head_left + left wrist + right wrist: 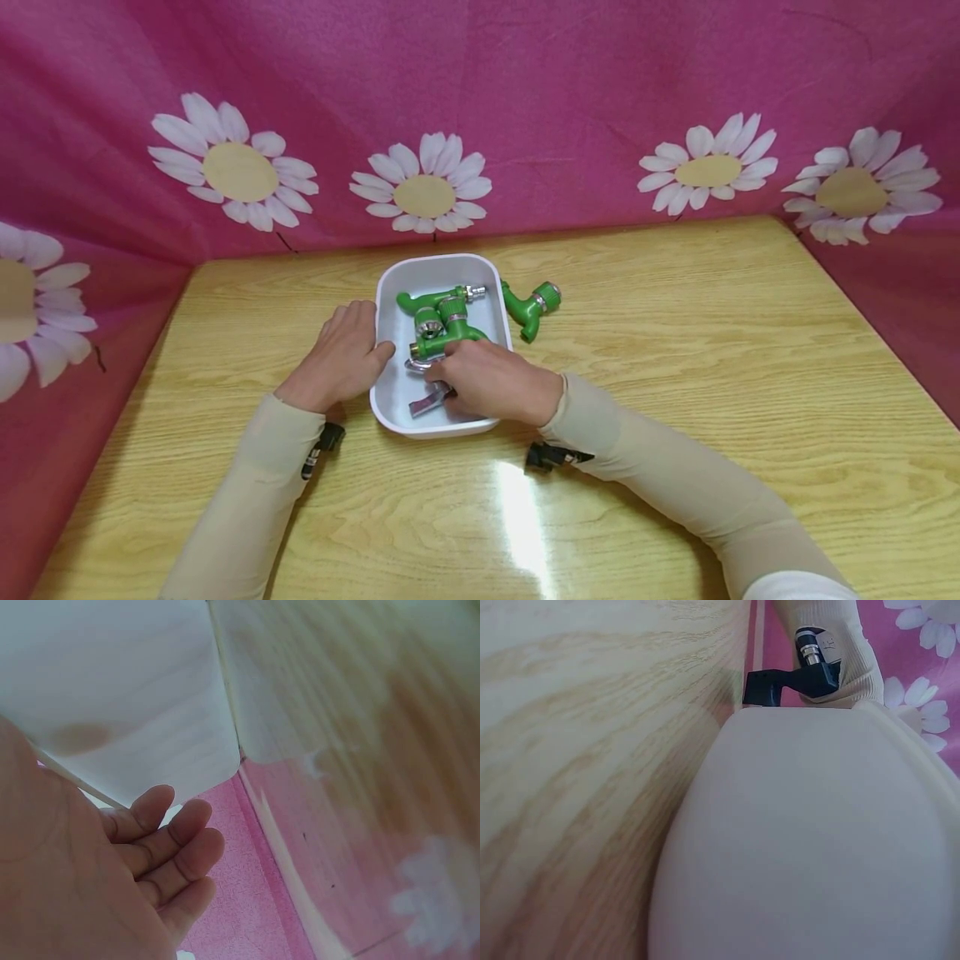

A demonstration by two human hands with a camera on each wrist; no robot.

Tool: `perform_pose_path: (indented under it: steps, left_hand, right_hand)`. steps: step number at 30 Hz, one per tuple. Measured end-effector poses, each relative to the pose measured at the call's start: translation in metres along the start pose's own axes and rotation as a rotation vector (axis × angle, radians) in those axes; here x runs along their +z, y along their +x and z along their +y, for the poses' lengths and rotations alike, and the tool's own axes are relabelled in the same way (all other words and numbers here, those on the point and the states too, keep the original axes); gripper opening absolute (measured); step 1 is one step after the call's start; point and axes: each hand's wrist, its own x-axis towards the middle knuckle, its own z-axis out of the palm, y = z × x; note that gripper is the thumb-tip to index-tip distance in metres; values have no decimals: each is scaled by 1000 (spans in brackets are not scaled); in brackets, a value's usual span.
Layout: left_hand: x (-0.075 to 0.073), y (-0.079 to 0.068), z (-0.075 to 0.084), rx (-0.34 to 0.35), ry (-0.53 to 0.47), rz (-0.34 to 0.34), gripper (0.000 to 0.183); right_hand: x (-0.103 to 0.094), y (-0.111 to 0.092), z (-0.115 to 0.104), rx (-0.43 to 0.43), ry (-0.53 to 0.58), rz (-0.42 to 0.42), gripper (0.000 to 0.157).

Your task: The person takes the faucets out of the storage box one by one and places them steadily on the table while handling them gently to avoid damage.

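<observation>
A white plastic tub (pixel 382 350) stands on the table, holding green taps and chrome metal pieces. On its left side my left hand (pixel 341 354) holds the rim, thumb over the edge and fingers along the outer wall; the left wrist view shows the loosely bent fingers (pixel 196 855) beside that wall. My right hand (pixel 491 379) reaches over the tub's right rim and grips a chrome tap (pixel 429 402) near the front; the hand covers part of it. Just behind lie a green tap (pixel 453 333) and another green tap (pixel 427 302) with a metal nozzle.
Outside the tub, against its right side, lies a green tap (pixel 528 310) with a ribbed knob. The wooden table (pixel 675 333) meets a pink flowered cloth (pixel 555 125) at the back and sides. The tub's outer wall (pixel 802 825) fills much of the right wrist view.
</observation>
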Motion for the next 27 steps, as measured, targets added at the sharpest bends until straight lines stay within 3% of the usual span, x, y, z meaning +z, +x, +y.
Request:
perform_pose_path:
  steps: [20,27]
  left_hand:
    - [1,-1,-1,7,3,12,47]
    - [1,-1,-1,10,4,16,47]
  right_hand:
    - [0,-1,1,-11,21,52,42]
    - [-2,-2,-2,38,-13,78,41]
